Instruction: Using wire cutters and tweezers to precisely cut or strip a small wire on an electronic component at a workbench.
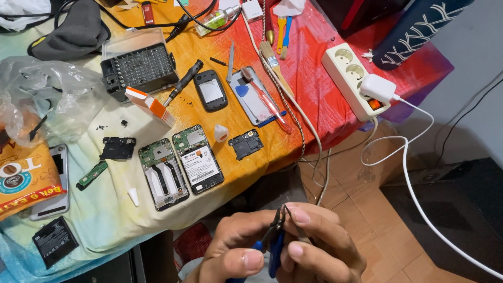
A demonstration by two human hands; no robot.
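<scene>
My left hand [230, 254] and my right hand [319, 246] meet at the bottom of the head view, below the table's edge. Together they grip small blue-handled cutters [274, 240], whose dark jaws point up between my fingertips. A thin metal piece, perhaps tweezers, lies under my right fingers. On the cloth-covered table [220, 173] above my hands lie two opened phones: one without a battery [163, 173] and one with a battery [197, 159]. A black phone cover plate [245, 143] sits to their right.
A bit set box [138, 68], screwdriver [183, 82], orange box [149, 105], small circuit boards [117, 148], a loose battery [54, 241], a snack bag [23, 178], brushes [272, 57] and a phone back with red tool [257, 97] crowd the table. A power strip [352, 84] with white charger cable hangs right.
</scene>
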